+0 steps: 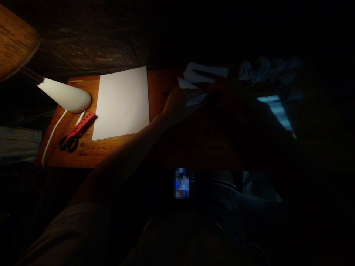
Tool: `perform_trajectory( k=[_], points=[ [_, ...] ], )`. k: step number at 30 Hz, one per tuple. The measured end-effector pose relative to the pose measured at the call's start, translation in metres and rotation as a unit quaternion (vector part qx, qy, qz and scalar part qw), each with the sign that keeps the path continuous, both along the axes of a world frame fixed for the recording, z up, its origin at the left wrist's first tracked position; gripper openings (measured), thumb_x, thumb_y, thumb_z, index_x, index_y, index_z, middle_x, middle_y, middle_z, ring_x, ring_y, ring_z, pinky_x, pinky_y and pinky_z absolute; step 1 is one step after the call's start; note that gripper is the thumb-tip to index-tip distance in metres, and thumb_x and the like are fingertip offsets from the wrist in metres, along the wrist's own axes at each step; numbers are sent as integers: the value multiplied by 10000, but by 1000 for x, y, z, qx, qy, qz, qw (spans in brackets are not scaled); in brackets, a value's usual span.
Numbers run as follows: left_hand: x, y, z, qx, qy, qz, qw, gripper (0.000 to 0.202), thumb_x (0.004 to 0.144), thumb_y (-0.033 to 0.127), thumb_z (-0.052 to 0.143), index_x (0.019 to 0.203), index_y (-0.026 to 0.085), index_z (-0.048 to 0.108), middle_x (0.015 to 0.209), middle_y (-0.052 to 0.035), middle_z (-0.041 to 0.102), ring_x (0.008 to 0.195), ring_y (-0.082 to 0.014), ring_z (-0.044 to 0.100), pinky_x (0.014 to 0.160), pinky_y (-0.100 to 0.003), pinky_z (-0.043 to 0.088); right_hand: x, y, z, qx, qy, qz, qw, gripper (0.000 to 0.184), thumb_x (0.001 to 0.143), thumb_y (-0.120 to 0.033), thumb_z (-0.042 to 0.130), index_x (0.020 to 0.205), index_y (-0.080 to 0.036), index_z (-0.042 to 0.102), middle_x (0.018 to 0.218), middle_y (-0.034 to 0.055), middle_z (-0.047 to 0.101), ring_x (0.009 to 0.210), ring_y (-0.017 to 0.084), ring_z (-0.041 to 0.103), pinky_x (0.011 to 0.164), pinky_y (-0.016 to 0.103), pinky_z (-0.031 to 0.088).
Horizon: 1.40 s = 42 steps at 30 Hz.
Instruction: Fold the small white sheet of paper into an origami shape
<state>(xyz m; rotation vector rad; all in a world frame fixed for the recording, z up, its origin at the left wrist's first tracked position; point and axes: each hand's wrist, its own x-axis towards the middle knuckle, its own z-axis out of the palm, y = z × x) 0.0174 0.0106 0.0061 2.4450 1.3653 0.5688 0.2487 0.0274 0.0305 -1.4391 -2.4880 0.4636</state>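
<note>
I watch through one camera on the wearer's head, looking forward and down from close above the table (88, 153), with the lap (219, 195) lower in view.

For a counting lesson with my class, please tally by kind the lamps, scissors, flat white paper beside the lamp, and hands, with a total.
Lamps: 1
Pairs of scissors: 1
Flat white paper, counted as one pile: 1
Hands, left hand and right hand: 2
Total: 5
</note>
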Motion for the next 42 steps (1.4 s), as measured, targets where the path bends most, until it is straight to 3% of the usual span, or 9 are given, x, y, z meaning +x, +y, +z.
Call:
perform_trajectory(
  k=[5,11,19,23,28,33,39,42],
  points=[
    [1,0,1,-5,2,3,1000,498,947,361,670,1434,284,736,1419,-82,784,1322,-341,713,1141,-490,518,-2,3,0,27,-22,10,999,399,897,-282,637,1248,-213,812,1236,124,813,1189,364,723,1057,511,551],
    [2,0,4,-4,28,1,1000,526,969,359,666,1488,273,689,1452,-101,765,1364,-347,697,1160,-493,515,-8,-5,4,19,3,-12,1000,411,917,-243,612,1264,-141,807,1318,185,792,1237,405,727,1077,549,551],
    [0,1,-1,9,9,0,1000,481,956,326,669,1434,286,693,1390,-81,796,1302,-332,724,1147,-520,529,-3,1,-5,36,13,-3,999,420,919,-265,574,1286,-202,769,1390,137,753,1293,343,696,1116,497,535],
    [0,1,0,12,2,5,1000,494,935,315,674,1427,269,676,1404,-81,788,1307,-327,726,1120,-495,542,-2,-2,0,18,28,-4,999,395,961,-300,560,1275,-189,771,1416,184,726,1286,372,678,1122,535,519],
    [0,2,0,15,-15,1,1000,543,902,295,694,1444,278,662,1460,-85,761,1340,-329,713,1143,-500,528,-1,-5,-1,15,37,-31,999,362,970,-358,590,1287,-359,766,1431,60,750,1289,388,666,1102,600,527],
    [0,2,-1,13,-22,8,1000,559,884,305,710,1440,272,669,1467,-76,758,1361,-335,697,1172,-505,504,5,4,-9,38,35,-45,998,376,894,-302,637,1227,-209,785,1294,147,795,1177,369,728,1000,520,575],
    [0,4,-2,22,7,9,1000,594,894,325,702,1483,285,636,1465,-84,755,1344,-337,696,1151,-514,513,13,6,-8,33,31,-69,997,310,921,-268,603,1182,-259,771,1230,105,820,1134,329,725,959,484,585],
    [-1,4,-2,35,19,-4,999,601,910,321,692,1507,309,615,1471,-86,750,1329,-336,701,1127,-525,532,14,4,-4,40,31,-58,997,325,910,-250,618,1200,-228,762,1258,129,811,1134,329,729,964,475,584]
  ],
)
